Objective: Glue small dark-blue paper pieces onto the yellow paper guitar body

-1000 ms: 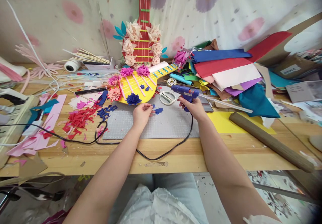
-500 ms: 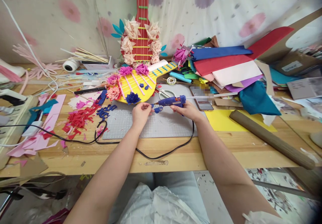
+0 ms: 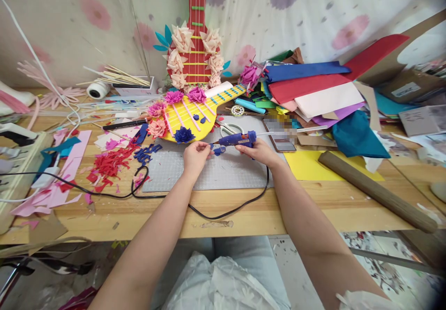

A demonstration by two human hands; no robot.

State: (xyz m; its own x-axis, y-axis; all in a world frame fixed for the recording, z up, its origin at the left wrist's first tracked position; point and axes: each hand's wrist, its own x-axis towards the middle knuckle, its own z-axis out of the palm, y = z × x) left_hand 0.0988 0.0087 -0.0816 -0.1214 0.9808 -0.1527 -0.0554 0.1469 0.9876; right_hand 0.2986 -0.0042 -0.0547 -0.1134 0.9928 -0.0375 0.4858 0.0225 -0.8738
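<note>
Lowered since a second ago, over the tabletop [image 3: 278, 212] and grey mat [image 3: 223, 175], your glue gun [image 3: 239, 139] lies level. Your right hand [image 3: 259, 152] closes its grip round the light, rigid handle. Your left hand [image 3: 195, 156] pinches the blue petal [image 3: 216, 150] at the nozzle: soft, flimsy; hold its edge, clear of hot glue.

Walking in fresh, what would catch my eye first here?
A yellow paper guitar with pink and blue flowers lies in the middle, a red guitar standing against the wall behind it. In front, the right hand aims a blue glue gun at a small blue piece that the left hand pinches. At right, bright paper sheets pile up.
</note>
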